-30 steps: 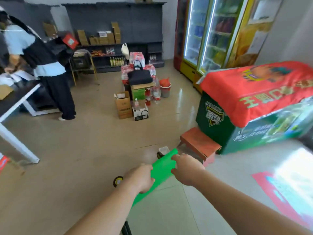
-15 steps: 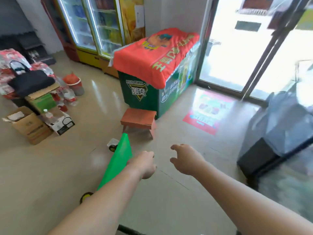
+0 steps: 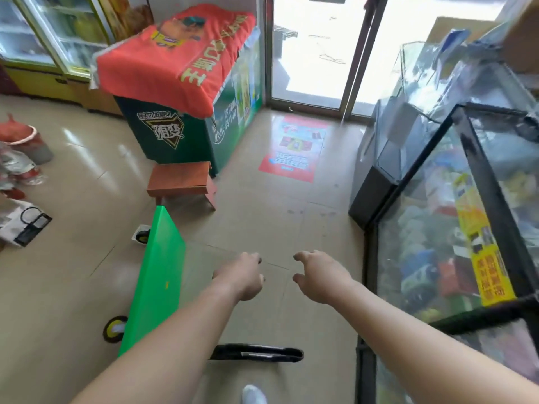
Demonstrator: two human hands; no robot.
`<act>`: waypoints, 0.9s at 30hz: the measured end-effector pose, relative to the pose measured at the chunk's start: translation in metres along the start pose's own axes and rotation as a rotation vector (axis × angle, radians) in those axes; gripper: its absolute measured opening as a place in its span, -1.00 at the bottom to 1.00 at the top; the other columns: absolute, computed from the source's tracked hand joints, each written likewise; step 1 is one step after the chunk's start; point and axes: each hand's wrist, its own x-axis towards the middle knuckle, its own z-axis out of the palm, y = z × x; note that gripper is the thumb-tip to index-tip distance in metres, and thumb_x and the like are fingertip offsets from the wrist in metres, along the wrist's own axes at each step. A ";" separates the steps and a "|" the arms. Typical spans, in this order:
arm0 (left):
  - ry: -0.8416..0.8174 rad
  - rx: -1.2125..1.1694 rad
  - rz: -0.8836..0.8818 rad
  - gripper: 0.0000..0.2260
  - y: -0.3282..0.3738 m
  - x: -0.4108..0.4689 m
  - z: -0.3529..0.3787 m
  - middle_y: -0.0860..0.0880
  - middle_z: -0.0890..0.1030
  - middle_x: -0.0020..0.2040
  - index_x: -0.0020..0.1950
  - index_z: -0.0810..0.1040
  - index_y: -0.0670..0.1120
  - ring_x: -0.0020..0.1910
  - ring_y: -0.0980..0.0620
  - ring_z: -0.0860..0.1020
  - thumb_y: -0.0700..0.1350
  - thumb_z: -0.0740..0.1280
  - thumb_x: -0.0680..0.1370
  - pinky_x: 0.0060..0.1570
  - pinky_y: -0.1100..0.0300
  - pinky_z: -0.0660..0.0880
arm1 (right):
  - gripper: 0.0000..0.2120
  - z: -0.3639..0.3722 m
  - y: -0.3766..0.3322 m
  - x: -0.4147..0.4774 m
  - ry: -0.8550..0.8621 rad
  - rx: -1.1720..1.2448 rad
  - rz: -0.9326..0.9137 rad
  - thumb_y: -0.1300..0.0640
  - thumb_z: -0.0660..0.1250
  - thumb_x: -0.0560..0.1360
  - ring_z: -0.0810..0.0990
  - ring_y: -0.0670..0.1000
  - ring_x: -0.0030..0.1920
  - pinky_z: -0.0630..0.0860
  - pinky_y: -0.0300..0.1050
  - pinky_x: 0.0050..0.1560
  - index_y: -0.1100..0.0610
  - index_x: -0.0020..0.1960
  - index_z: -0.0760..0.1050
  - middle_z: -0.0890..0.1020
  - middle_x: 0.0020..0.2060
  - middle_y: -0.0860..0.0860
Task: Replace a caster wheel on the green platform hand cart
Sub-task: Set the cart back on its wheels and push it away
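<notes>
Head view: 2 bare forearms reach forward over a glossy tiled floor (image 3: 277,217). The left hand (image 3: 242,277) and the right hand (image 3: 318,277) hover side by side, fingers loosely curled, grasping nothing.

The green platform hand cart (image 3: 157,275) stands tipped up on 1 long edge, to the left of the left hand and apart from it. Its long axis runs from beside the left forearm away from the person.

2 casters show on its underside, which faces left: the near wheel (image 3: 115,329) left of the left forearm, and the far wheel (image 3: 143,236) ahead and left of the left hand. The black handle (image 3: 256,352) lies on the floor beneath both forearms.

The left hand is nearer to the cart, so any reach for the wheels probably goes leftward around the deck.
</notes>
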 end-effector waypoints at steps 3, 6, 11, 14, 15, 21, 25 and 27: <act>-0.064 -0.012 0.016 -0.58 0.001 -0.019 0.042 -0.06 0.45 0.45 0.49 0.37 0.00 0.37 -0.17 0.49 0.03 0.26 0.64 0.31 -0.09 0.48 | -0.49 0.040 0.016 -0.018 -0.054 0.038 0.019 -0.05 0.28 0.61 0.48 0.13 0.35 0.49 0.05 0.29 -0.03 0.53 0.29 0.45 0.40 0.04; -0.145 0.011 0.021 -0.56 -0.007 -0.029 0.091 -0.07 0.45 0.44 0.50 0.37 0.00 0.38 -0.16 0.48 0.03 0.27 0.63 0.32 -0.05 0.47 | -0.49 0.093 0.037 -0.029 -0.146 0.074 0.062 -0.03 0.27 0.62 0.47 0.13 0.35 0.49 0.02 0.28 -0.03 0.54 0.28 0.44 0.40 0.04; -0.245 0.028 0.020 -0.57 -0.032 -0.002 0.171 -0.03 0.48 0.40 0.48 0.38 0.04 0.36 -0.11 0.49 0.05 0.27 0.61 0.29 -0.01 0.48 | -0.50 0.182 0.076 -0.020 -0.219 0.169 0.163 -0.03 0.27 0.61 0.47 0.09 0.35 0.49 -0.05 0.22 -0.04 0.53 0.29 0.45 0.39 0.01; -0.273 0.027 0.028 -0.61 -0.050 0.036 0.227 -0.01 0.50 0.35 0.45 0.40 0.06 0.33 -0.11 0.50 0.04 0.26 0.61 0.27 -0.04 0.49 | -0.52 0.243 0.100 0.007 -0.233 0.213 0.203 -0.04 0.30 0.60 0.46 0.07 0.36 0.46 -0.05 0.29 -0.06 0.50 0.33 0.47 0.37 0.00; -0.273 0.027 0.028 -0.62 -0.057 0.051 0.248 0.00 0.49 0.34 0.44 0.39 0.06 0.33 -0.11 0.49 0.03 0.25 0.62 0.27 -0.05 0.48 | -0.53 0.266 0.108 0.019 -0.232 0.222 0.213 -0.04 0.30 0.59 0.46 0.06 0.35 0.45 -0.04 0.30 -0.07 0.48 0.34 0.48 0.36 -0.01; -0.230 0.053 0.029 -0.61 -0.097 0.125 0.366 0.02 0.42 0.40 0.49 0.30 0.07 0.40 -0.08 0.39 0.01 0.21 0.66 0.43 -0.14 0.30 | -0.49 0.395 0.144 0.105 -0.209 0.252 0.198 -0.05 0.33 0.58 0.41 0.00 0.39 0.42 -0.02 0.35 -0.07 0.50 0.31 0.44 0.40 -0.09; -0.209 0.163 0.068 -0.55 -0.118 0.155 0.417 0.04 0.34 0.46 0.55 0.21 0.06 0.48 -0.04 0.28 -0.01 0.21 0.67 0.51 -0.24 0.12 | -0.44 0.459 0.162 0.144 -0.225 0.267 0.161 -0.06 0.39 0.54 0.43 0.00 0.39 0.42 0.00 0.37 -0.08 0.49 0.32 0.41 0.42 -0.10; -0.207 0.200 0.086 -0.57 -0.125 0.163 0.434 0.04 0.34 0.46 0.54 0.22 0.05 0.49 -0.04 0.26 -0.02 0.20 0.67 0.51 -0.28 0.10 | -0.46 0.479 0.169 0.154 -0.238 0.250 0.134 -0.06 0.40 0.53 0.43 0.01 0.38 0.41 -0.01 0.36 -0.07 0.47 0.35 0.44 0.39 -0.11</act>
